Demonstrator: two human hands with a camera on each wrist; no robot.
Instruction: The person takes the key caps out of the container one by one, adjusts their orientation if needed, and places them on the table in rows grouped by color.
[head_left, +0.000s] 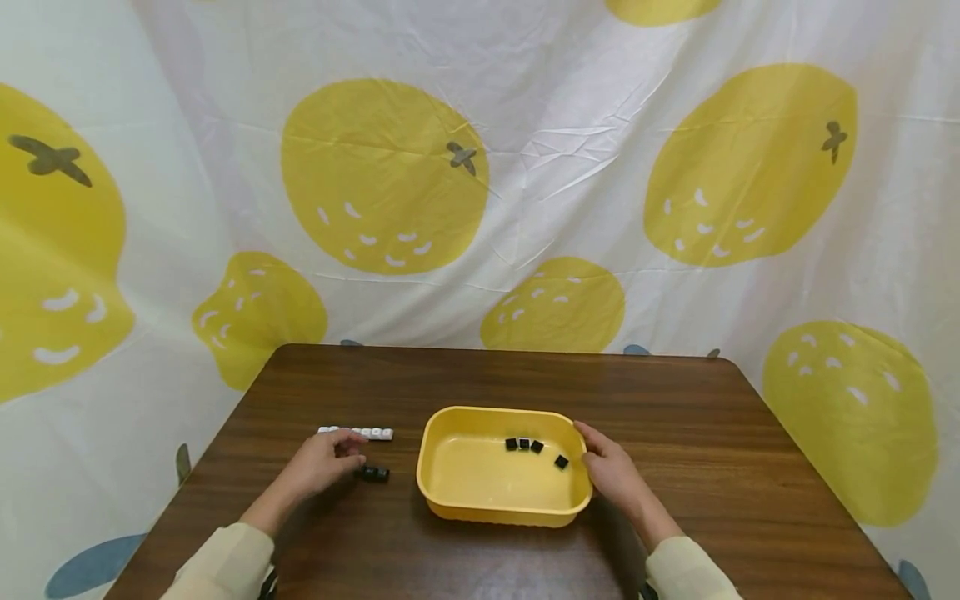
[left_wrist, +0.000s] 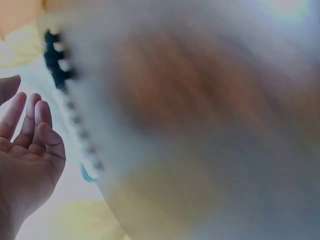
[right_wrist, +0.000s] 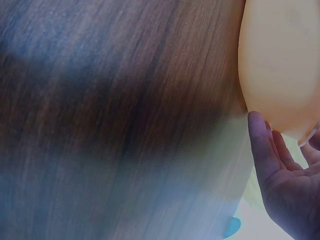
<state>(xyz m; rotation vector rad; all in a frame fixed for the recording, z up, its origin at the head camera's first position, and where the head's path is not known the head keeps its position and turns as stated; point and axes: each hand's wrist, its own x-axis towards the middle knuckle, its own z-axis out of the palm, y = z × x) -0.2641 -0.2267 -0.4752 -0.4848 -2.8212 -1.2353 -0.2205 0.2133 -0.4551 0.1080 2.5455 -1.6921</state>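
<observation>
A yellow plastic basin (head_left: 480,500) stands on the table, with several small black keycap-like blocks (head_left: 524,444) on its floor toward the right. My right hand (head_left: 611,471) grips the basin's right end, thumb over the rim and fingers along the outer wall; the right wrist view shows the hand (right_wrist: 295,185) at the basin's wall (right_wrist: 280,60). To the left, my left hand (head_left: 322,462) hovers beside a short row of black blocks (head_left: 375,473). In the left wrist view its thumb and fingers are apart, nothing between them, close to the black blocks (left_wrist: 55,60).
Behind the left hand lies a row of white keycap-like blocks (head_left: 375,433), partly covered by the fingers. The brown wood-grain table (head_left: 675,408) reaches back to a white curtain (head_left: 555,192) printed with lemons.
</observation>
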